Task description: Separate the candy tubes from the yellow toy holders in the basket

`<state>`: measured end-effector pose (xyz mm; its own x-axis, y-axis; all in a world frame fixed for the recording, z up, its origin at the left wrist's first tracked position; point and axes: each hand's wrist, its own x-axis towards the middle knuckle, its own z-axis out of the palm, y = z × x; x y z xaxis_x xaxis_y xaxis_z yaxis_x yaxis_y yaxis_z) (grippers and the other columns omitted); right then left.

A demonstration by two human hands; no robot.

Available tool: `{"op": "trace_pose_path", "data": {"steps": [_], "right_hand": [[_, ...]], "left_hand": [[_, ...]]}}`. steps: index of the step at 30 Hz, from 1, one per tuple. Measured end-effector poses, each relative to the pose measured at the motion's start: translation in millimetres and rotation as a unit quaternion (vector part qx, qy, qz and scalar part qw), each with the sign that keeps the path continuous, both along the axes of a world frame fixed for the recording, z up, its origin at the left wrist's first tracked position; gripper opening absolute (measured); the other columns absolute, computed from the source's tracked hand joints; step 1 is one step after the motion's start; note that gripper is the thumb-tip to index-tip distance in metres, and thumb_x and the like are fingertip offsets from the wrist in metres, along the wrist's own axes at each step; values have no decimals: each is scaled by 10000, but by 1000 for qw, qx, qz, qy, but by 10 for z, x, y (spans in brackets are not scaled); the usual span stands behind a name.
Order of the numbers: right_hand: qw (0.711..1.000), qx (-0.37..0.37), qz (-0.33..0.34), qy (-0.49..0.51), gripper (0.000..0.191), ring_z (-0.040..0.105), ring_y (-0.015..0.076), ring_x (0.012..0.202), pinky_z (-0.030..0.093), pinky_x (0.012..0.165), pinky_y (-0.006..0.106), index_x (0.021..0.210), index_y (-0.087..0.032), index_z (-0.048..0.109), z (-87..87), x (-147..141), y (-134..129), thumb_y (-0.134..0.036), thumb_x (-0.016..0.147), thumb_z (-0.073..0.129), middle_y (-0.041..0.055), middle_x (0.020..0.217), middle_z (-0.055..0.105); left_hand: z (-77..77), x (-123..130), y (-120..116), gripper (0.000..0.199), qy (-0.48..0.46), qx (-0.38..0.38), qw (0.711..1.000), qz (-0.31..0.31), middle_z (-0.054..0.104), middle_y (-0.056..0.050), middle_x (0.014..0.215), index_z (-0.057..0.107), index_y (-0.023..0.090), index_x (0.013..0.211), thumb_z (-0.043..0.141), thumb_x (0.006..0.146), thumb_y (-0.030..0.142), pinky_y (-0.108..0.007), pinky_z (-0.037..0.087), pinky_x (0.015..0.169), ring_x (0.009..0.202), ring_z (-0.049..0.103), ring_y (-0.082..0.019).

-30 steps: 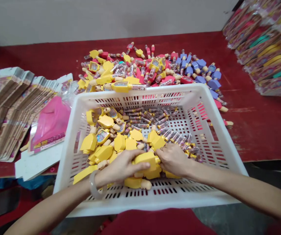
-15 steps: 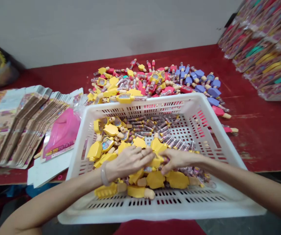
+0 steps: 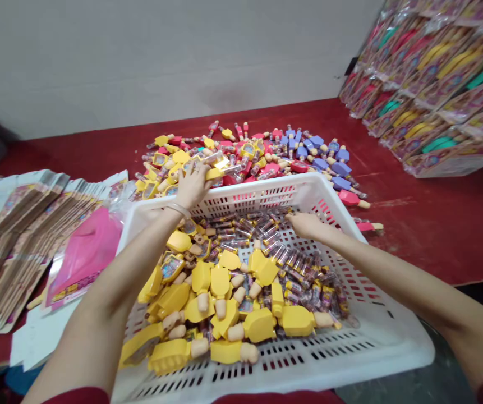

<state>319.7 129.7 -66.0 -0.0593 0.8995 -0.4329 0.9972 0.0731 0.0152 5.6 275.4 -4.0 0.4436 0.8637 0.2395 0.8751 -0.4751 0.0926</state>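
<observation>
A: Where are the person's hands, taken from the white basket (image 3: 392, 342)?

B: The left hand (image 3: 193, 184) is over the basket's far rim, its fingers spread at a yellow toy (image 3: 215, 173). Whether they truly grip it, one cannot tell. The right hand (image 3: 306, 225) is inside, near the far wall, its fingers drawn narrow at the clear tubes (image 3: 298, 261); any tube pinched there is hidden.

A: What could slip?

B: The yellow toy, probably. It is above the rim, so a loose hold could drop it either way: into the basket, or onto the mixed toys (image 3: 270, 168) heaped close behind it, where other yellow ones lie and it would be hard to pick out.

A: And inside?

B: The yellow toys (image 3: 260, 325) fill the basket's left and near parts, and the tubes lie mostly to their right, some in rough rows. A low sweep of the right hand could scatter those rows or push tubes under the toys.

A: Is the basket itself steady?

B: Perhaps not. Its near side juts past the edge of the worktop (image 3: 418, 235), and what supports it there is out of sight. A forearm leaning on that side might tip it.
</observation>
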Motion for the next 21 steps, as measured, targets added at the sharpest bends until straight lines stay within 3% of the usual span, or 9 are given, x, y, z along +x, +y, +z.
{"op": "trace_pose_path", "data": {"steps": [2,4,7,9,11,14,16,18,21], "right_hand": [[1000,-5,15,-16,361,611,301,1012,466,798,390,1174,-153,587,-137,-24,22,-48,843,486,194,1098,640],[999,-2,23,-24,327,582,303,1072,446,842,398,1140,-135,603,-245,-45,50,-49,848,484,211,1117,629],[1000,4,15,-24,257,604,300,1028,442,834,391,1050,-107,626,-287,-68,109,-53,845,480,216,1031,656],[999,23,-5,-22,242,630,307,950,452,789,385,1048,-85,607,-201,-78,157,-78,854,463,221,979,663],[998,60,-25,-20,284,633,313,906,456,741,371,1135,-71,541,-29,-94,192,-153,883,439,218,984,655],[989,124,-62,45,363,616,280,844,438,663,315,1187,-98,455,286,-150,148,-284,875,451,155,960,645],[972,143,-86,165,344,589,231,771,415,618,275,1116,-130,467,447,-205,19,-269,803,499,94,897,631],[941,127,-79,305,357,556,192,734,404,609,251,1079,-147,477,534,-257,-184,-205,729,517,56,880,610],[909,78,-17,409,454,542,173,759,405,650,249,1163,-167,479,573,-327,-541,-145,709,482,46,956,602]], "left_hand": [[31,4,66,450,-7,-43,999,15,266,-133,1519,459,188,1316,425,940,434,-636,161,1057,1402,156,-373],[60,39,-32,513,-28,-19,999,17,225,-151,1529,384,168,1380,429,940,428,-628,120,1072,1411,116,-370],[-4,179,-524,493,-60,6,998,-7,428,-204,1383,389,109,1351,442,940,376,-494,257,1072,1324,339,-320],[-158,319,-990,402,-36,-128,991,-26,614,-185,1092,515,114,1171,426,940,431,-442,415,924,1066,564,-303],[-374,476,-1439,451,-3,-246,967,-59,645,-158,901,549,117,1047,507,880,533,-428,464,806,891,617,-305],[-673,705,-1907,541,-10,-268,958,-102,609,-214,1023,549,111,988,700,720,556,-459,432,869,1013,554,-356],[-768,804,-2060,503,-29,-267,956,-119,540,-254,1161,549,118,949,760,678,486,-483,378,943,1132,464,-387],[-735,807,-2126,413,-47,-276,951,-133,544,-223,1155,536,136,933,751,706,407,-455,396,928,1112,474,-356],[-446,590,-2160,336,-148,-353,913,-142,589,-93,1005,459,165,1034,609,841,395,-324,484,766,902,572,-213]]}}
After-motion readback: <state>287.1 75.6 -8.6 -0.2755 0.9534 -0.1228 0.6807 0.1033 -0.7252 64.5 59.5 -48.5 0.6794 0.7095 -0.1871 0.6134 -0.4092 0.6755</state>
